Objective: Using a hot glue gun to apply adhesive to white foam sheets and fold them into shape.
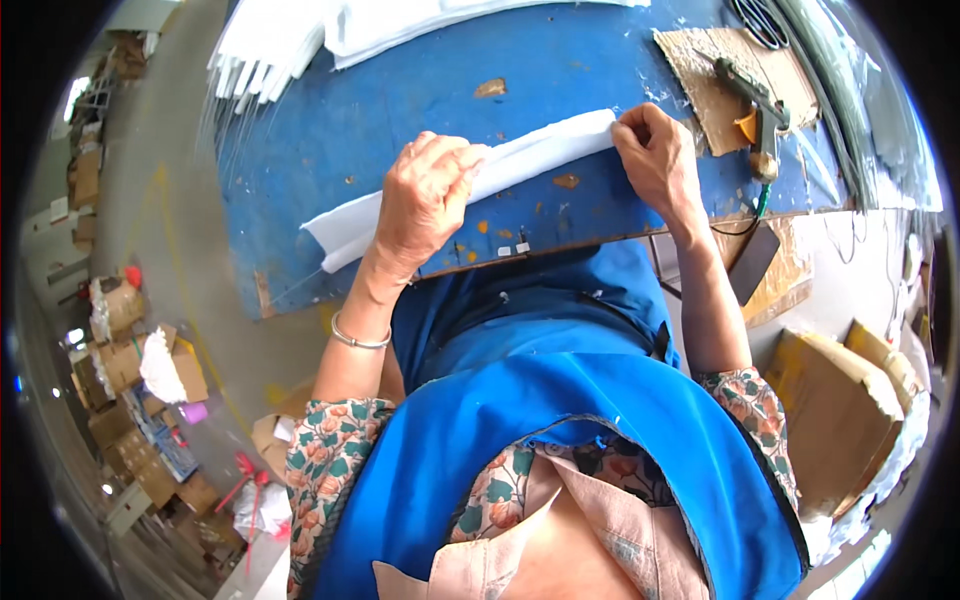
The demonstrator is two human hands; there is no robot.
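A long white folded sheet of soft foam-like material (540, 152) lies across the blue worktable (340, 110). My left hand (425, 195) presses down on its middle-left part, fingers curled over the fold. My right hand (655, 150) pinches the sheet's right end between thumb and fingers. The sheet's left end (335, 232) hangs out near the table's front edge. A metal bangle (358, 340) sits on my left wrist.
A stack of white sheets (270, 45) lies at the table's far left. A glue gun (760, 115) rests on a cardboard pad (715, 75) at the right. Cardboard boxes (840, 410) stand on the floor right; more boxes (130, 350) crowd the left.
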